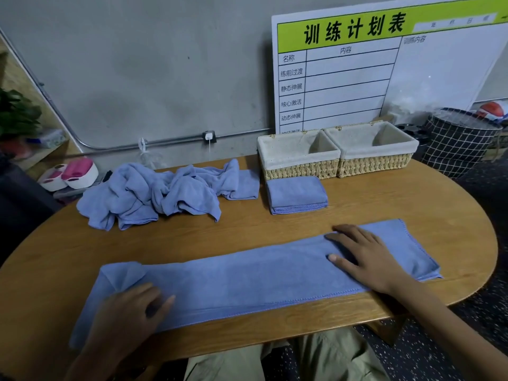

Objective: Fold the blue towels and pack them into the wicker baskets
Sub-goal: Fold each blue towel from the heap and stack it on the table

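One long blue microfibre towel strip (247, 281), lying left-to-right along the near table edge; left hand (129, 312) and right hand (362, 259) pressing flat, open-fingered, at opposite ends.

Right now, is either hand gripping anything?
No. Both hands lie flat on the towel: left hand near its left end, right hand near its right.

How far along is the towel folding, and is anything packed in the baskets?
Done: one folded towel in front of the left basket. In hand: both hands flat on a long strip towel. Left: the crumpled pile; both baskets look empty.
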